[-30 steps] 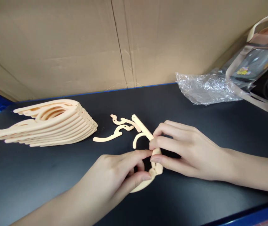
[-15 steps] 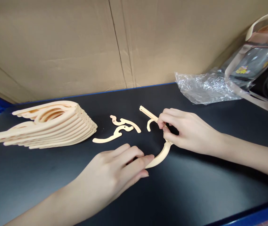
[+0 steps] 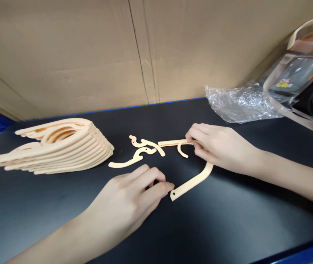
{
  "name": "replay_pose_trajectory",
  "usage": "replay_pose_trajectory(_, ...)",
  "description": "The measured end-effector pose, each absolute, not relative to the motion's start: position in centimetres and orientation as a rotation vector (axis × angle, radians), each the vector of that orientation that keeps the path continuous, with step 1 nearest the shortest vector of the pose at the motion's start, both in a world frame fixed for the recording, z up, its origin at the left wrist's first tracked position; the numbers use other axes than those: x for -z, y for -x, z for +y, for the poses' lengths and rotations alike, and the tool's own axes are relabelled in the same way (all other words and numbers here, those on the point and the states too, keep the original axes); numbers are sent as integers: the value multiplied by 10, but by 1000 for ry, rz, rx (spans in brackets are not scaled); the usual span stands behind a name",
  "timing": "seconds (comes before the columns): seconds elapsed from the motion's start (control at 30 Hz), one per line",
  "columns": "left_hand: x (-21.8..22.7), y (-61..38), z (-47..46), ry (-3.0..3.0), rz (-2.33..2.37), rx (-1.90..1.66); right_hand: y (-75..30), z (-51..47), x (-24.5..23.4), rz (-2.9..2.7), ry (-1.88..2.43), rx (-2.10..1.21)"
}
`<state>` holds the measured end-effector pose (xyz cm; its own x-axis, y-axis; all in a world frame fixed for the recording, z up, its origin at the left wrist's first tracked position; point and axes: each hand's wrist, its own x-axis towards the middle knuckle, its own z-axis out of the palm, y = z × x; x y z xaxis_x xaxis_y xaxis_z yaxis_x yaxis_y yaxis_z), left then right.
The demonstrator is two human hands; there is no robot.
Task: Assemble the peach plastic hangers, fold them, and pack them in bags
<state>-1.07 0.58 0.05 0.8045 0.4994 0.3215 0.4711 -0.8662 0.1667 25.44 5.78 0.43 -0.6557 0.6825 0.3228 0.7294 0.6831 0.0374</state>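
Hanger part [image 3: 192, 181]: peach plastic, lying on the black tabletop [image 3: 228, 220] between the two hands.
Axis: its straight bar [image 3: 173, 142] runs left to right, with the free end pointing left. Its curved arm [image 3: 200, 176] sweeps from the right hand down and left, towards the person, and ends in a tip with a hole.
Right hand [image 3: 219, 148]: palm down, wrist low, thumb and fingers pinched on the part where the bar and arm meet.
Left hand [image 3: 128, 200]: palm down, fingers loosely curled and gripping nothing, forefinger tip at the arm's holed end.
Nearby: two loose pieces [image 3: 142, 150] just left of the bar, and a leaning stack of hangers [image 3: 54, 145] further left.
Behind: a cardboard wall [image 3: 90, 55] and a crumpled plastic bag [image 3: 241, 102].
Writing: the sticker [image 3: 283, 83] on the clear container at far right is too blurred to read.
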Motion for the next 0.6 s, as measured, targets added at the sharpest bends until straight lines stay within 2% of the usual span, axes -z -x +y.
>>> replay_pose_trajectory(0.17, -7, 14, 14, -3201, 1141, -646, -253, 56, -5, -2574, 1106, 259)
replay_pose_trajectory(0.3, -8, 19, 21, -3183, 1528, -514, -252, 54, -7, -2514, 941, 231)
replay_pose_trajectory(0.6, -7, 18, 18, -3247, 1383, -395, -247, 45, -7, -2616, 649, 214)
